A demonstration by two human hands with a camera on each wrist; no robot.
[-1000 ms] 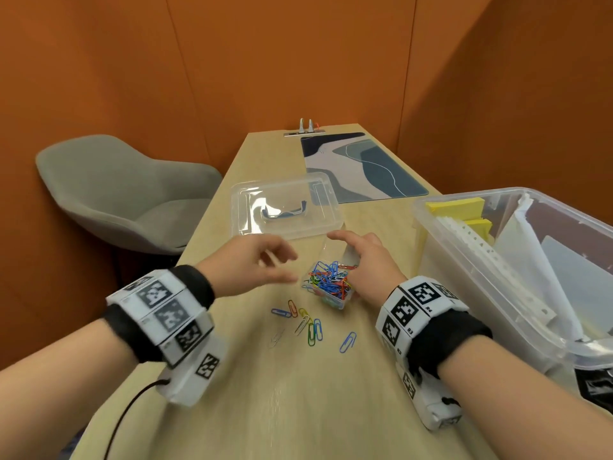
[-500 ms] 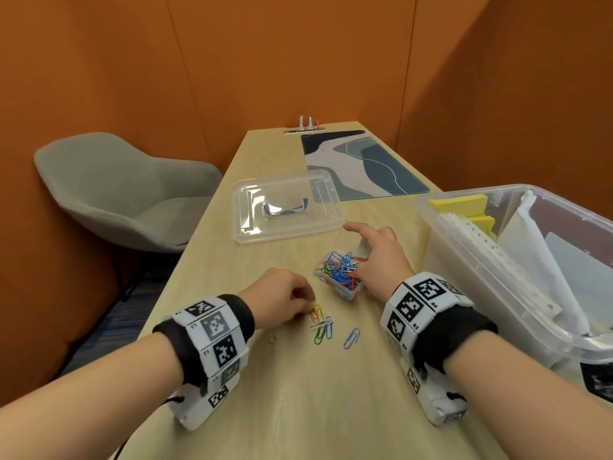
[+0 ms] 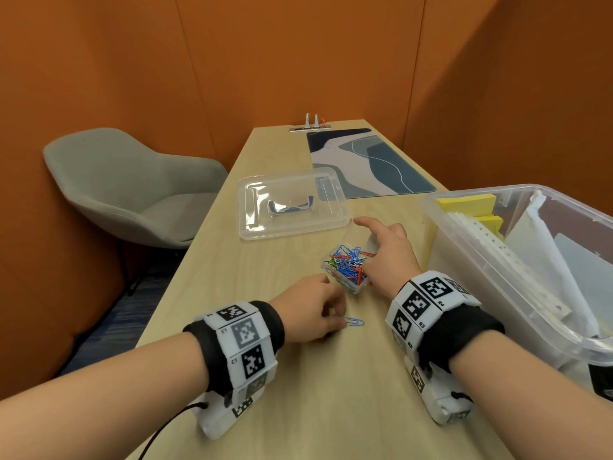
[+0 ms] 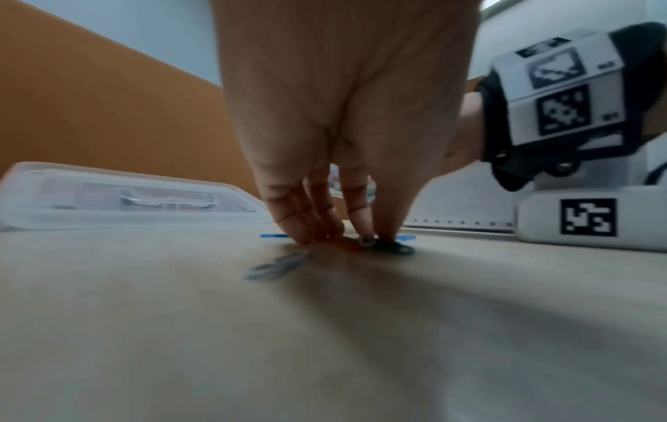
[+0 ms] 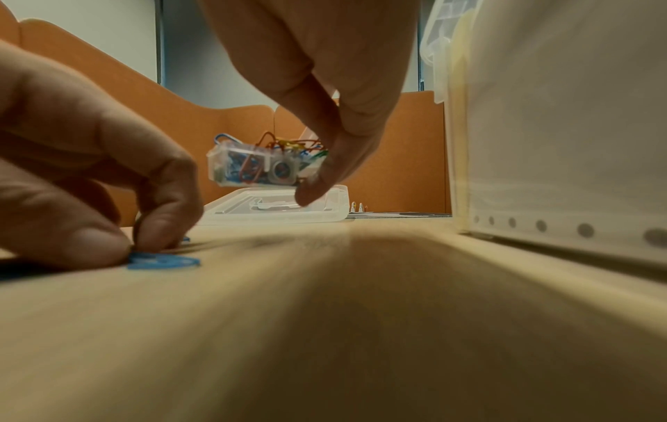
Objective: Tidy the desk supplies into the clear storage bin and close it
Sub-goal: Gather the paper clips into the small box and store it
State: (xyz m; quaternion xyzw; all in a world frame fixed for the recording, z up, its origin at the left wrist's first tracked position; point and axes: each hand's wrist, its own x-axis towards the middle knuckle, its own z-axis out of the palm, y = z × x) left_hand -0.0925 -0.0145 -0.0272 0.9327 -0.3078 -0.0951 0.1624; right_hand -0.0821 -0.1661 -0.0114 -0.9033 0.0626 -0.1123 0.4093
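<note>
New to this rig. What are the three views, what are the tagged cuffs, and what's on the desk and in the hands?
No robot here: a person works with bare hands, and the black-and-white tagged cuffs carry a camera on each wrist. The big picture comes from a camera on the head, looking down. The two low, desk-level pictures come from the wrist cameras, looking along the fingers.

On the wooden desk sit a clear storage bin already holding paper and yellow pads, its lid lying flat farther back, and a desk mat.

The right hand holds a small clear box of coloured paper clips; the right wrist view shows it lifted off the desk. The left hand has its fingertips down on loose clips, with a blue paper clip beside them. Whether it has actually pinched one is too blurred to tell.
</note>
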